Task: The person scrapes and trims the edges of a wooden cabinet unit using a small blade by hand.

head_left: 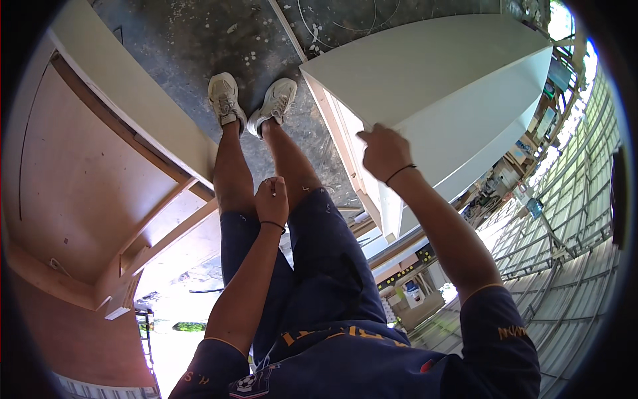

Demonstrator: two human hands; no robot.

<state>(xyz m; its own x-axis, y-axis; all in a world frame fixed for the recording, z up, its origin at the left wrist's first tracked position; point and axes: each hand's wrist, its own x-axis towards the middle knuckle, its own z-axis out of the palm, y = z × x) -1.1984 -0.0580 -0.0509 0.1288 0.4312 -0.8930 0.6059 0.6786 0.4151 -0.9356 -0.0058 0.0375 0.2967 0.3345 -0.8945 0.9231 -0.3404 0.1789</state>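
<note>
My left hand (271, 199) is closed in front of my thighs. A tiny pale spot shows at its fingers, too small to name. Further right and higher, my right hand (387, 153) is curled over the corner edge of a large white cabinet-like box (458, 133), its index finger bent toward the box's open side. Whether the fingers touch the edge or hold anything is hidden. The box has smooth white faces and a bare wood-coloured front edge (332, 126).
On my left stands a large wooden cabinet carcass (100, 179) with a pale outer panel (133, 86). My shoes (226, 100) are on a paint-spotted dark floor (199, 40) between the two pieces. Timber and clutter (492, 186) lie beyond the white box, near a corrugated metal wall (565, 219).
</note>
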